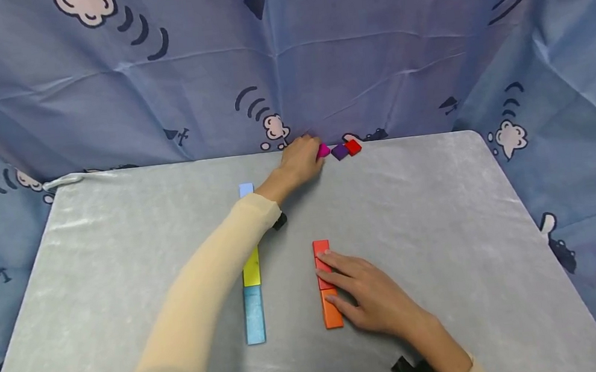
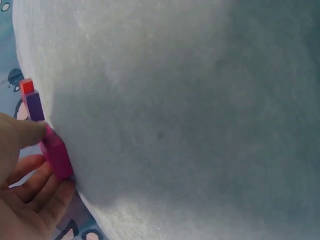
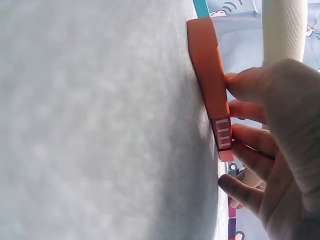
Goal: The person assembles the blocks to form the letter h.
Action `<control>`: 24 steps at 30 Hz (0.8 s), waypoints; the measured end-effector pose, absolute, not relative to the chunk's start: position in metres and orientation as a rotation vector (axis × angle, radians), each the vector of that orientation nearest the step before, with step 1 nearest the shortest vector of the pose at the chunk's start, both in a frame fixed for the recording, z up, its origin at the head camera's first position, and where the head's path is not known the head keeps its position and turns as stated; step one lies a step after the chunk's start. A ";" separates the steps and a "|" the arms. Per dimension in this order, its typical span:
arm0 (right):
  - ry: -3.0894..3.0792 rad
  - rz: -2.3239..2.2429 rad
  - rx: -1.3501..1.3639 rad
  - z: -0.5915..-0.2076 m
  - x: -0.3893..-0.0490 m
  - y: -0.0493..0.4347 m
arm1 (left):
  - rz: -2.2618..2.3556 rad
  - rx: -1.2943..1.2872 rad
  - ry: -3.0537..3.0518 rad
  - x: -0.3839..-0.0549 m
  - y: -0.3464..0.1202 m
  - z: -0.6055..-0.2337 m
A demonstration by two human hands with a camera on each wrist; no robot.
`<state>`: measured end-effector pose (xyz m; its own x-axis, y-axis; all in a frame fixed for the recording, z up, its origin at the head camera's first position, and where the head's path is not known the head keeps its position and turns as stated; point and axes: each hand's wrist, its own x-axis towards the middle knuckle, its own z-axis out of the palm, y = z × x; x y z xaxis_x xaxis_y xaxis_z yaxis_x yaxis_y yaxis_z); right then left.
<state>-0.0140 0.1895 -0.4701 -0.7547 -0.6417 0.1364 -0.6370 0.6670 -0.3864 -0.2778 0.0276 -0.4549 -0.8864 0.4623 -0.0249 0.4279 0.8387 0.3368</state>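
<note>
At the table's far edge my left hand [image 1: 302, 158] pinches a magenta block [image 1: 323, 150]; in the left wrist view its thumb touches the magenta block [image 2: 60, 161] from above, with the fingers behind. Beside it, a purple block [image 1: 340, 152] and a red block [image 1: 353, 147] stand in line. Nearer me, my right hand [image 1: 366, 294] rests its extended fingertips along a short row. That row has red blocks [image 1: 321, 248] at its far end and an orange block [image 1: 333, 315] at its near end. One red block [image 3: 223, 132] shows white stripes on its side.
Left of the right hand's row runs another row, with a blue block [image 1: 254, 315], a yellow block [image 1: 251, 270] and a pale blue block [image 1: 246, 189]. My left sleeve [image 1: 201, 299] crosses over it and hides its middle. A patterned blue curtain [image 1: 349, 53] hangs behind the grey-covered table [image 1: 431, 208].
</note>
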 end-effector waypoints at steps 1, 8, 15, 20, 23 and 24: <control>2.855 -0.654 -1.096 -0.470 -0.014 0.189 | 0.493 0.707 2.911 -0.277 0.027 -0.456; 2.847 -0.635 -1.082 -0.467 -0.014 0.189 | 0.460 0.729 2.924 -0.272 0.023 -0.455; 2.833 -0.650 -1.070 -0.466 -0.015 0.191 | 0.463 0.780 2.863 -0.265 0.019 -0.447; 2.836 -0.654 -1.055 -0.468 -0.014 0.194 | 0.488 0.874 2.823 -0.251 0.006 -0.434; 2.833 -0.657 -1.060 -0.468 -0.015 0.194 | 0.525 0.929 2.833 -0.241 -0.009 -0.426; 2.832 -0.659 -1.062 -0.468 -0.016 0.194 | 0.535 0.946 2.837 -0.238 -0.014 -0.424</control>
<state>-0.0159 0.1939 -0.4682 -0.7636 -0.6372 0.1041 -0.6177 0.6741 -0.4050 -0.2383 -0.0140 -0.4244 -0.8012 0.5982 0.0131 0.5619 0.7448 0.3598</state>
